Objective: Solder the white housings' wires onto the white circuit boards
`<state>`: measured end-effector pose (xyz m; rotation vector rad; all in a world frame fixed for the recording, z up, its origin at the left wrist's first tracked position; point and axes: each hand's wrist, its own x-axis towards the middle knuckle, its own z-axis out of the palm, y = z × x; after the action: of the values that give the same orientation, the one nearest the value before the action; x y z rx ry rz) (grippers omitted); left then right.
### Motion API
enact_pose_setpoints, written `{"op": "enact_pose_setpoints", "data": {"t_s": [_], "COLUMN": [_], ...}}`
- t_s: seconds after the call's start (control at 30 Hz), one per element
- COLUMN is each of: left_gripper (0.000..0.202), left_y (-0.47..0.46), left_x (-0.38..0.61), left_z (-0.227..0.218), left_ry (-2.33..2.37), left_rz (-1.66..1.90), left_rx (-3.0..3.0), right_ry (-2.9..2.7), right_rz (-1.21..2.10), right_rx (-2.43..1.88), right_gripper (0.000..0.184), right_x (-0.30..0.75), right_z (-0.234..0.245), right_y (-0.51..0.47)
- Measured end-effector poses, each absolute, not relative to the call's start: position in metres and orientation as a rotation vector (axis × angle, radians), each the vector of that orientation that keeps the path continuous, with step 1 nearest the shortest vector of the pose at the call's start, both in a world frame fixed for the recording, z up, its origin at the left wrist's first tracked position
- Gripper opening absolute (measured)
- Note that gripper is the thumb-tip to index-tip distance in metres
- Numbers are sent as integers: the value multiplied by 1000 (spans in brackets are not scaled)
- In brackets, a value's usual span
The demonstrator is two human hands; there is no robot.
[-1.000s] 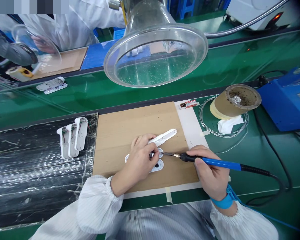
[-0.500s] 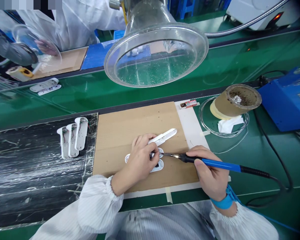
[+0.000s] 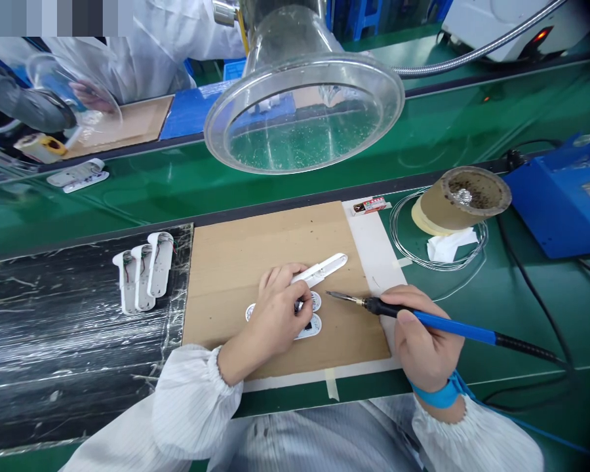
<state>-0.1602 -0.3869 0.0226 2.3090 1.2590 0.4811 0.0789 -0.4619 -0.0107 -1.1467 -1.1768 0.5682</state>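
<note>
My right hand (image 3: pixel 427 337) is closed round the blue handle of a soldering iron (image 3: pixel 437 324). The iron's tip points left over the cardboard sheet (image 3: pixel 236 246), a short way from the small white parts. Pressed down on those parts is my left hand (image 3: pixel 280 305), its fingers pinched at a white plastic housing with electronics inside (image 3: pixel 313 326). Its fingers cover much of what they hold. A round white piece (image 3: pixel 316 301) shows just past the fingertips. Beyond the hand lies a long white plastic shell (image 3: pixel 332 265), slanting up to the right.
Three white shells with wires (image 3: pixel 142 275) lie on the black-wrapped surface at left. A clear extraction hood (image 3: pixel 305 157) hangs overhead. At right are a solder wire coil (image 3: pixel 398 229), a brown pot (image 3: pixel 472 196) and a blue soldering station (image 3: pixel 555 210). A co-worker's sleeve (image 3: pixel 167 46) shows opposite.
The soldering iron has drawn back to the right, its tip leaving the parts by my left fingers. My left hand and the white pieces have stayed in place.
</note>
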Motion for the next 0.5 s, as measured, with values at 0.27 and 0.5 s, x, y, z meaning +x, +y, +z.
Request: {"op": "enact_pose_setpoints", "data": {"t_s": [0.27, 0.5], "left_gripper": [20, 20], "left_y": [-386, -387], "left_x": [-160, -160], "left_z": [24, 22], "left_ry": [1265, 1267], "left_rz": [474, 465], "left_rx": [2320, 2338], "right_ry": [-994, -939], "right_rz": [451, 312], "right_rx": [-1139, -1156], "right_gripper": [19, 18], "right_x": [77, 75], "right_z": [-12, -13], "right_y": [-458, -455]}}
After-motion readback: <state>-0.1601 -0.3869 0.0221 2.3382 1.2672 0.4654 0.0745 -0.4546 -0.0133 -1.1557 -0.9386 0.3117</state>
